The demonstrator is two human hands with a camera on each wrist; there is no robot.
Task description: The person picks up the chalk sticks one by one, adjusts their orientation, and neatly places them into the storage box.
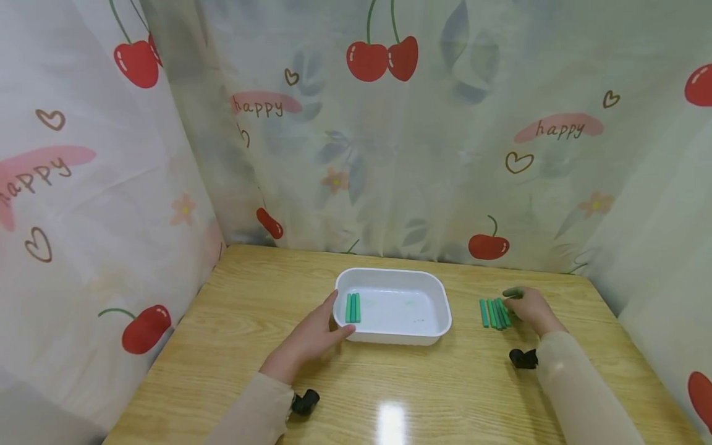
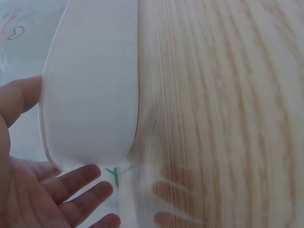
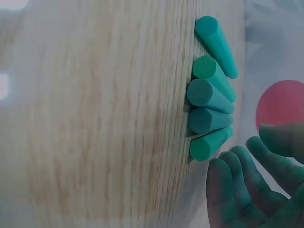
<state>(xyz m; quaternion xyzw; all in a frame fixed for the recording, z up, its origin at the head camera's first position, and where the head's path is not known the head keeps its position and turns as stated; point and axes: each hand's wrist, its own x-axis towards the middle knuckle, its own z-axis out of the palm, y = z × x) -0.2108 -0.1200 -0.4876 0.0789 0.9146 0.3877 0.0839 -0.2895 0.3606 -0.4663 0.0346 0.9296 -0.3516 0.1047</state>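
Note:
In the head view my left hand (image 1: pixel 314 334) rests against the left end of a white plastic tray (image 1: pixel 392 338). Its thumb touches the rim and the index finger lies at the corner; in the left wrist view the other fingers spread away from the tray wall (image 2: pixel 95 85). Three green chalk sticks (image 1: pixel 353 308) lie side by side inside the tray. My right hand (image 1: pixel 534 309) is beside several green chalk sticks (image 1: pixel 494 313) on the table. In the right wrist view its fingers are loosely bent and apart, near the closest chalk stick (image 3: pixel 209 145), holding nothing.
The wooden table (image 1: pixel 356 383) bears a bright light reflection near its front. Cherry-printed curtains (image 1: pixel 389 154) hang behind and at both sides. A small black device (image 1: pixel 305 402) sits at the left wrist, another black device (image 1: pixel 523 358) at the right.

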